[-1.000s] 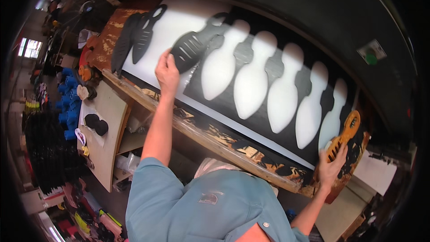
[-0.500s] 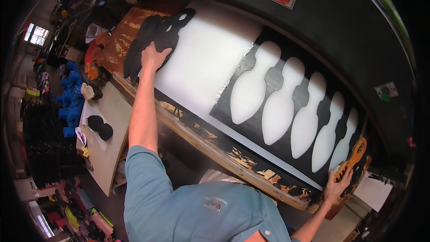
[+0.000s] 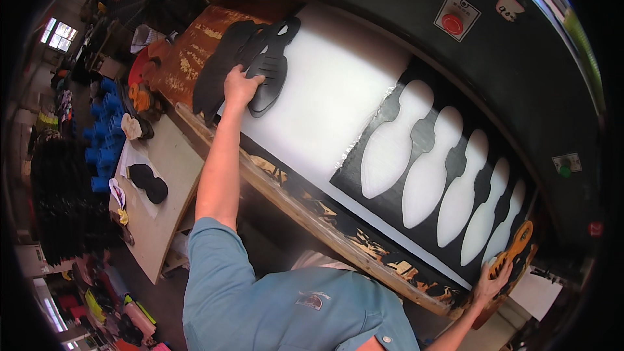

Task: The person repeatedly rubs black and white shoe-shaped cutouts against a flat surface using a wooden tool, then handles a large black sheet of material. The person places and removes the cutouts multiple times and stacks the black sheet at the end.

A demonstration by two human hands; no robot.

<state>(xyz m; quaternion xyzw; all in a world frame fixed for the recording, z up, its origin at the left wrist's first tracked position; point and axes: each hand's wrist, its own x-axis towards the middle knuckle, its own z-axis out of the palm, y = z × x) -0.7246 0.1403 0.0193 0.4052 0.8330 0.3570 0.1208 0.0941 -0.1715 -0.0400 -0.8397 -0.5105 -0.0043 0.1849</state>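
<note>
My left hand (image 3: pixel 240 90) is closed on the edge of a black cut-out piece (image 3: pixel 268 73), rounded at both ends with a narrow waist, an opening and slits. It lies at the right side of a pile of similar black pieces (image 3: pixel 218 78). At the far right, my right hand (image 3: pixel 495 281) grips an orange cutting die (image 3: pixel 520 242) by its lower side. The die rests at the end of a black sheet (image 3: pixel 351 170) that has several cut-out holes of the same outline. White board shows through those holes.
A white board (image 3: pixel 341 68) lies under the sheet on a bench with a wooden front edge (image 3: pixel 286 201). Dark machine housing with a red button (image 3: pixel 453 24) and a green button (image 3: pixel 565 171) rises behind. At left stands a side table (image 3: pixel 175 185) with a black piece on it.
A slitted black piece now shows apart from the pile's right side, with my left hand on it. The whole view has shifted slightly. My right hand stays on the cutting die.
</note>
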